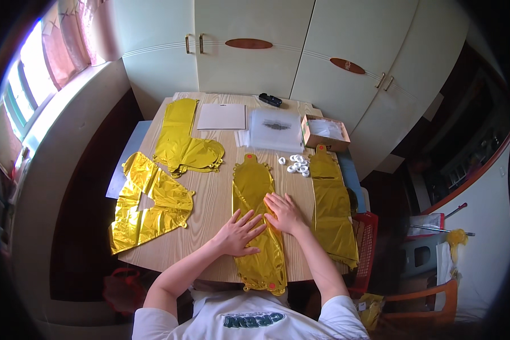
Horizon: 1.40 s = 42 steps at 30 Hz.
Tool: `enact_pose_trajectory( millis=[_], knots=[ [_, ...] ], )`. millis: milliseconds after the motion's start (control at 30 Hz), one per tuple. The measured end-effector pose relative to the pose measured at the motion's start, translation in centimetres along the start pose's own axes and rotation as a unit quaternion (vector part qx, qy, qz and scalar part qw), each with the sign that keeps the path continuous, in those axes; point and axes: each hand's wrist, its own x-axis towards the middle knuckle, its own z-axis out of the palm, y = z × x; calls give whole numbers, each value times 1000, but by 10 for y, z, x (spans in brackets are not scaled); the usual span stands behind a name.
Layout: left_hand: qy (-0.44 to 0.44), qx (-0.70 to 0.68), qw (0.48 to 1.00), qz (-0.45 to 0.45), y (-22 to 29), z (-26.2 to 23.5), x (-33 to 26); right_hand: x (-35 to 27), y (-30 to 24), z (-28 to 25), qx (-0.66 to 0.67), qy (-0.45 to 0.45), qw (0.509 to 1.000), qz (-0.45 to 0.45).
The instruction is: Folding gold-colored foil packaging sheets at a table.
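Head view: both hands flat on a long gold foil balloon [259, 224], uninflated, lying lengthwise on the middle of the wooden desk [212, 195]. Left hand [241, 232] palm down, fingers spread, pressing the foil's left edge, partly on bare wood. Right hand [284, 212] palm down, fingers fanned, on the foil just right of centre. Neither hand has a closed grip; both lie open, holding nothing, only pressing. The two hands sit just beside each other, fingertips near but apart.

Balloon: shiny crinkled metallic film, narrow neck at the far end, wider body, scalloped lower edge hanging over the near desk edge. Small red dots at both ends, possibly stickers; too small to tell.

Second gold foil strip [331, 207] to the right, same material, draped over the desk's right side. Large crumpled gold foil piece [150, 204] at left, angular shape, wrinkled. Stack of gold foil shapes [184, 141] at far left, smoother. White rings [297, 164] clustered near the balloon's neck, small and round. White card sheet [222, 116] and clear plastic bag [276, 129] at the far side. Open cardboard box [324, 133] at far right. Small black object [270, 100] at the far edge. Desk surface pale wood grain, matte.
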Motion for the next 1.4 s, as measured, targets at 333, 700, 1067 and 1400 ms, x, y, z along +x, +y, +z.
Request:
enact_pose_trajectory(
  millis=[333,700,1067,1400],
  knots=[
    [-12,-12,1000,-7,0,-1,1,40,35,3,-8,-71,997,-2],
    [-9,-6,1000,-9,1,-4,3,62,53,18,-10,96,995,-32],
    [-5,-23,1000,-11,0,-2,2,-23,14,2,84,123,987,-65],
    [-1,-39,999,-15,0,-3,1,-58,-6,-9,26,34,998,-53]
  ],
)
